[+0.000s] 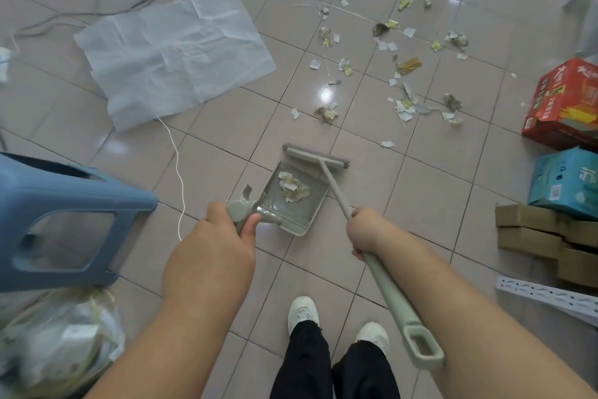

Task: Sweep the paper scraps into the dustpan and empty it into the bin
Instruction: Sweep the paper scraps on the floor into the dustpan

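- Partly done: a small crumpled heap of paper scraps point(293, 188) sits inside the grey-green plastic dustpan point(291, 198), just below centre of the frame.
- Most of the job left: many torn white and gold-foil scraps point(404, 68) lie scattered over the glossy pinkish floor tiles point(420, 178) in the upper right, well apart from the pan.
- Emptying not yet done; a clear bag of similar waste point(58, 343) at lower left, likely the bin, though hard to tell.
- Left hand point(213, 243), grip wrapped tight around the dustpan's stubby handle point(239, 214), thumb pressed along it.
- Right hand point(365, 230), grip closed round the slim matte broom shaft point(336, 191), above its looped end point(424, 347).
- Flat, bar-shaped broom head point(315, 157) touching the pan's open lip.
- Comb-like teeth along the pan's rear wall; shallow tray, smooth hard plastic.
- Elsewhere: a creased translucent sheet point(174, 52) upper left, a blue plastic stool point(64, 214) left, printed cartons point(563, 101) at right edge.
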